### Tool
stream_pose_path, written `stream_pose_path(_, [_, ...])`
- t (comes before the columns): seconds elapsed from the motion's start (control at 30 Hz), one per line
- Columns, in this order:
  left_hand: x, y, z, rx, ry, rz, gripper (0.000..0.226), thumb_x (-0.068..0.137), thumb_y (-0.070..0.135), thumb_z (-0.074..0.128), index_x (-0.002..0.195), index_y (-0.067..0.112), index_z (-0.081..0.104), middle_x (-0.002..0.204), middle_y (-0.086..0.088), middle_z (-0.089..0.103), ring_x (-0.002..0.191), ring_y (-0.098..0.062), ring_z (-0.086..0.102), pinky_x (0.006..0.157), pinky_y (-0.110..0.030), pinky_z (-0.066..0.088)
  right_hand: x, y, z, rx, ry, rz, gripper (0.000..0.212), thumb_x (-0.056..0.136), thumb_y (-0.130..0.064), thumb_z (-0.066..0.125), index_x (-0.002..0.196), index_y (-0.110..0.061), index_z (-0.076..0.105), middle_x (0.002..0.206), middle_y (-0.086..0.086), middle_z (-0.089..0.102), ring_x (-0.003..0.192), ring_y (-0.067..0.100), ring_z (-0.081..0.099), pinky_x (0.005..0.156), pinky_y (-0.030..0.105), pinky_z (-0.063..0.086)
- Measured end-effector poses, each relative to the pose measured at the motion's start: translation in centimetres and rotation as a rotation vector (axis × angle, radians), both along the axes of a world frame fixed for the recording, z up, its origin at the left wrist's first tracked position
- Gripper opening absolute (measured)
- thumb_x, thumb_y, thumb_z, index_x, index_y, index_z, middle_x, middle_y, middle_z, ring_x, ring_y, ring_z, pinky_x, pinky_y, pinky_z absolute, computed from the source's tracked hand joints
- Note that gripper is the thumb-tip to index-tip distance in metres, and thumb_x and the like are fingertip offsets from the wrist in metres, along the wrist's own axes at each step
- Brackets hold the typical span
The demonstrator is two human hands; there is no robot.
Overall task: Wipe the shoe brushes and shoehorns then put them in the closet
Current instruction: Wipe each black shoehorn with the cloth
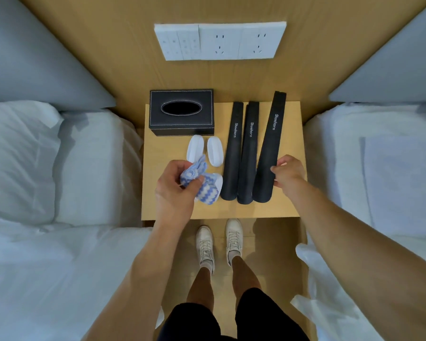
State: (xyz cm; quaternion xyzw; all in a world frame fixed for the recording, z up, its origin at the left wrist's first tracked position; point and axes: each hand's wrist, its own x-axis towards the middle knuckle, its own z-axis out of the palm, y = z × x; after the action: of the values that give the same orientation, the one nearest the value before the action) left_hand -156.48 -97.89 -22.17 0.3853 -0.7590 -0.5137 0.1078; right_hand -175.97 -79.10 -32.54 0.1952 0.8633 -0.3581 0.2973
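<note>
Three long black shoehorns lie side by side on the wooden bedside table (285, 207): left shoehorn (233, 153), middle shoehorn (249, 156), right shoehorn (268, 148). My right hand (287, 172) grips the right shoehorn by its right edge near the wide end. Two white oval shoe brushes (195, 146) (215, 150) lie left of the shoehorns. My left hand (175, 185) holds a bunched blue-and-white striped cloth (202, 184) just above the table. A third white brush (218, 184) peeks out from under the cloth.
A black leather tissue box (181, 112) stands at the table's back left. White beds with pillows flank the table on both sides. A white socket panel (219, 41) is on the wooden wall behind. My feet in white sneakers stand before the table.
</note>
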Motion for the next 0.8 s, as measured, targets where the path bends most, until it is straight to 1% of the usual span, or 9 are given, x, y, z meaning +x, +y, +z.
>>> stream_pose_path(0.07, [-0.8,0.1,3.4,0.051,0.092,-0.006,0.027,0.086,0.017,0.073,0.095,0.036,0.055,0.088,0.026,0.064,0.083,0.005,0.064,0.066,-0.016,0.055,-0.1,1.3,4.9,-0.124,0.055,-0.097,0.018,0.091,-0.005,0.068,0.087,-0.02,0.059,0.099,0.01,0.064,0.095,0.031,0.067,0.074,0.045,0.063])
stream_pose_path(0.17, [-1.0,0.1,4.2,0.169,0.132,0.053,0.032,0.085,0.015,0.074,0.097,0.04,0.057,0.089,0.025,0.067,0.084,0.005,0.067,0.062,-0.014,0.055,1.3,2.0,7.2,-0.245,0.046,-0.17,0.02,0.092,-0.004,0.066,0.088,-0.022,0.059,0.104,0.009,0.066,0.095,0.028,0.067,0.069,0.038,0.063])
stream_pose_path(0.23, [-0.7,0.4,4.3,0.245,0.144,0.089,0.031,0.086,0.014,0.073,0.099,0.039,0.06,0.09,0.021,0.069,0.084,0.004,0.068,0.062,-0.012,0.052,2.8,2.4,8.0,-0.337,0.001,-0.222,0.021,0.094,-0.001,0.062,0.091,-0.022,0.06,0.106,0.009,0.065,0.098,0.029,0.066,0.074,0.039,0.062])
stream_pose_path(0.3, [-0.7,0.5,5.6,0.301,0.19,0.074,0.025,0.087,0.015,0.072,0.1,0.035,0.065,0.092,0.016,0.072,0.088,-0.001,0.07,0.065,-0.015,0.054,3.5,2.7,10.6,-0.468,0.021,-0.264,0.021,0.095,0.0,0.058,0.095,-0.022,0.061,0.105,0.01,0.067,0.101,0.031,0.066,0.078,0.04,0.058])
stream_pose_path(0.37, [-1.1,0.3,7.3,0.312,0.224,0.02,0.019,0.088,0.019,0.071,0.101,0.033,0.068,0.096,0.011,0.074,0.091,-0.007,0.071,0.069,-0.02,0.057,3.6,2.6,13.8,-0.591,0.066,-0.271,0.021,0.097,-0.001,0.056,0.101,-0.021,0.062,0.104,0.009,0.071,0.103,0.03,0.067,0.076,0.039,0.057])
stream_pose_path(0.53, [-2.2,-0.3,11.8,0.338,0.323,-0.086,0.02,0.088,0.032,0.07,0.108,0.037,0.068,0.104,0.008,0.074,0.097,-0.011,0.071,0.078,-0.029,0.058,4.2,1.7,21.2,-0.903,0.194,-0.212,0.032,0.094,0.008,0.054,0.113,-0.016,0.062,0.101,0.009,0.075,0.097,0.026,0.072,0.078,0.039,0.059])
stream_pose_path(0.63, [-3.4,-0.9,15.0,0.479,0.464,-0.077,0.025,0.086,0.023,0.071,0.111,0.023,0.068,0.11,-0.004,0.073,0.102,-0.022,0.07,0.08,-0.032,0.056,4.0,0.7,25.8,-0.976,0.293,-0.127,0.038,0.091,0.014,0.051,0.11,-0.017,0.06,0.097,0.006,0.075,0.091,0.021,0.071,0.072,0.035,0.057])
stream_pose_path(0.7, [-4.4,-1.4,17.4,0.603,0.577,-0.063,0.034,0.082,0.017,0.073,0.115,0.012,0.066,0.114,-0.012,0.071,0.103,-0.025,0.07,0.079,-0.028,0.057,3.6,-0.1,28.5,-1.003,0.348,-0.077,0.042,0.09,0.016,0.048,0.109,-0.019,0.058,0.098,0.006,0.076,0.088,0.02,0.072,0.073,0.037,0.056])
stream_pose_path(0.8, [-5.5,-2.3,21.2,0.693,0.708,-0.105,0.052,0.075,0.012,0.072,0.124,0.001,0.058,0.119,-0.017,0.068,0.105,-0.026,0.068,0.084,-0.028,0.057,2.9,-1.4,32.3,-1.009,0.452,0.017,0.035,0.092,0.009,0.051,0.111,-0.019,0.055,0.099,0.007,0.076,0.091,0.023,0.073,0.078,0.042,0.056])
